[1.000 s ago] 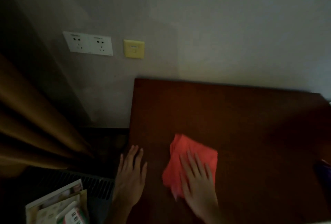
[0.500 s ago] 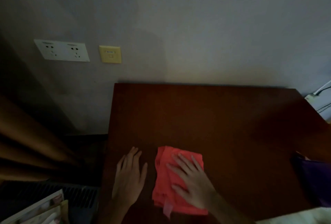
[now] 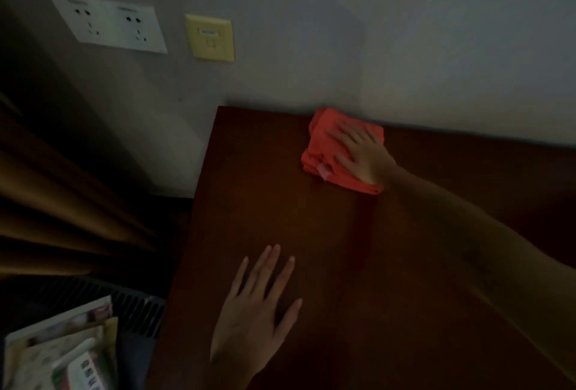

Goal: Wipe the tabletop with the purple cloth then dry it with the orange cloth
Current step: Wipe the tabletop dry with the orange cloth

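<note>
The folded orange cloth (image 3: 322, 153) lies at the far edge of the dark brown tabletop (image 3: 327, 234), against the wall. My right hand (image 3: 361, 153) presses flat on top of it, fingers spread, arm stretched across the table. My left hand (image 3: 258, 305) rests palm down on the tabletop near the front left, fingers apart, holding nothing. The purple cloth is not in view. The room is dim.
The wall behind the table carries white power sockets (image 3: 109, 22) and a yellow plate (image 3: 210, 37). A brown curtain (image 3: 56, 209) hangs at the left. Below it are a dark vent grille (image 3: 131, 308) and some printed packages (image 3: 62, 355).
My right hand has pushed the orange cloth from the near part of the table to its far edge by the wall. My left hand has stayed flat on the table. The purple cloth left the view.
</note>
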